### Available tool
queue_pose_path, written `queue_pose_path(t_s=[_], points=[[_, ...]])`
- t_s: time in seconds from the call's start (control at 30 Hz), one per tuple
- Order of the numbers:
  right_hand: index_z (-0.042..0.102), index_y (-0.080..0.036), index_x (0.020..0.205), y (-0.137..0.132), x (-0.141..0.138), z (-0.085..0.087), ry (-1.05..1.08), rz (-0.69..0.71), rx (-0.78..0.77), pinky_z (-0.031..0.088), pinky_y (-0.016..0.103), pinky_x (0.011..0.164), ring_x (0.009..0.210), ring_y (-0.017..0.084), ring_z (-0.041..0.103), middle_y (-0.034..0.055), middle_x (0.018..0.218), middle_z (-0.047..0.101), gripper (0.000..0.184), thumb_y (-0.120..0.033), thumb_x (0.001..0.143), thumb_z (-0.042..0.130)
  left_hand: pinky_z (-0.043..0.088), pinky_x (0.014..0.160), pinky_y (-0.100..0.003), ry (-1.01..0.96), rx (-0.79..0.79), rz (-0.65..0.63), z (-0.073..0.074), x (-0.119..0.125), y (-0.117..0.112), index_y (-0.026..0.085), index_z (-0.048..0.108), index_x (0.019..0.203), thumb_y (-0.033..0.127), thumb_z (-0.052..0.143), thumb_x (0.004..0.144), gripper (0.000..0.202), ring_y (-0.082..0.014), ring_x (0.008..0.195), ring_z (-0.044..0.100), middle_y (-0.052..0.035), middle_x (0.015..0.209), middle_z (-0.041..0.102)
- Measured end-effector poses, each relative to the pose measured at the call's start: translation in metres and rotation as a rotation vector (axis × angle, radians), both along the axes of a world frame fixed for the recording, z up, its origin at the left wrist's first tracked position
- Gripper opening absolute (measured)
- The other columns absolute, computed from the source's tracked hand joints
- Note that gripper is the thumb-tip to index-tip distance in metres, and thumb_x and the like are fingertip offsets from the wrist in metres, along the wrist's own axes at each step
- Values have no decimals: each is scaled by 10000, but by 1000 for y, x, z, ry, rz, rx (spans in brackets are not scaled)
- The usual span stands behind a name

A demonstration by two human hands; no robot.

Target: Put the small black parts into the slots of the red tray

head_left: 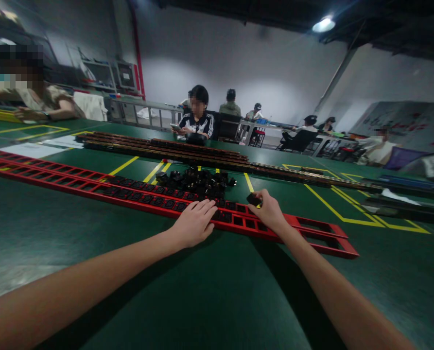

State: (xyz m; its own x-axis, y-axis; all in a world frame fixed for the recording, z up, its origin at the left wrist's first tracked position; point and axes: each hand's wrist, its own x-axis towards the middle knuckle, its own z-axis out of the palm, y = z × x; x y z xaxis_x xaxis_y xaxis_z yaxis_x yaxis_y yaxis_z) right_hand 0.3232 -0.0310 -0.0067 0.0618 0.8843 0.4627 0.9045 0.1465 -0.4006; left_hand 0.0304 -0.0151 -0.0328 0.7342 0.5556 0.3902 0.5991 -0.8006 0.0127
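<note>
Right grip (269,209) is pinching a small black part (253,199) between thumb and fingers, nearly closed around it; the part is sticking out on the far left side of that grip, above the far edge of a long red frame (238,230); whether it is touching the frame, I cannot tell. Left grip (195,221) is lying palm down across the frame, fingers nearly straight and close together; whether anything is sitting under its palm, I cannot tell.

Black inserts (158,201) are filling two rows of slots to the left of the left grip; a few more are showing between the two grips; slots just below the right grip are showing the green counter (217,291) through them. A loose heap of black parts (198,180) is lying just beyond the left grip; long dark strips (165,150) are lying farther beyond it; past these, a co-worker (198,124) is sitting and holding a phone (176,127).
</note>
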Motion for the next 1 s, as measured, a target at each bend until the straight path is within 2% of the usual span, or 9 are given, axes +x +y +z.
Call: queue_pose_path(t_s=[0.13,0.27,0.33,0.43,0.6,0.73,0.87,1.0], points=[[482,-207,1008,-16,-6,-1,-63,-40,2,492,356,755,859,265,658,99,983,676,315,-383,814,658,333,1179,-462,-17,-7,8,-2,-2,0,172,511,1410,359,438,975,478,-269,1426,411,-90,1528,469],[471,-196,1271,-17,-14,2,-178,18,-66,515,404,825,980,303,668,139,1176,656,516,-382,837,679,338,1177,-470,-6,0,18,-3,-3,1,179,502,1419,367,433,977,486,-269,1422,415,-89,1535,460],[463,-200,1335,-18,-15,2,-209,52,-74,518,423,870,1045,310,654,144,1267,621,548,-376,858,668,335,1180,-475,10,3,18,-3,-4,2,176,496,1423,373,422,981,490,-270,1424,411,-90,1541,450],[487,-205,1355,-18,-15,2,-235,91,-66,521,424,900,1094,306,634,131,1298,600,517,-369,889,641,329,1187,-473,28,3,15,-3,-5,3,169,485,1432,378,428,980,502,-270,1433,397,-90,1546,444],[495,-221,1388,-19,-16,1,-271,120,-61,541,409,861,1033,279,644,119,1248,602,489,-351,926,593,337,1182,-475,20,6,16,-3,-5,2,170,487,1431,372,445,974,501,-274,1426,407,-96,1540,451],[510,-219,1384,-19,-17,2,-282,89,-51,558,417,849,1057,281,630,132,1309,545,435,-256,950,498,340,1180,-473,15,7,8,-4,-5,3,178,491,1431,371,446,972,500,-272,1429,404,-92,1541,449],[560,-212,1327,-16,-15,0,-267,51,-24,549,427,916,1116,279,604,142,1349,484,403,-184,948,427,329,1191,-477,16,4,3,-4,-5,3,172,476,1444,375,444,974,513,-271,1441,389,-93,1553,434],[548,-178,1351,-12,-12,-4,-260,55,-49,476,442,1057,1235,291,552,163,1396,440,418,-213,943,469,333,1191,-480,28,-1,10,-3,-5,2,160,479,1439,368,443,973,511,-275,1437,394,-94,1551,436]])
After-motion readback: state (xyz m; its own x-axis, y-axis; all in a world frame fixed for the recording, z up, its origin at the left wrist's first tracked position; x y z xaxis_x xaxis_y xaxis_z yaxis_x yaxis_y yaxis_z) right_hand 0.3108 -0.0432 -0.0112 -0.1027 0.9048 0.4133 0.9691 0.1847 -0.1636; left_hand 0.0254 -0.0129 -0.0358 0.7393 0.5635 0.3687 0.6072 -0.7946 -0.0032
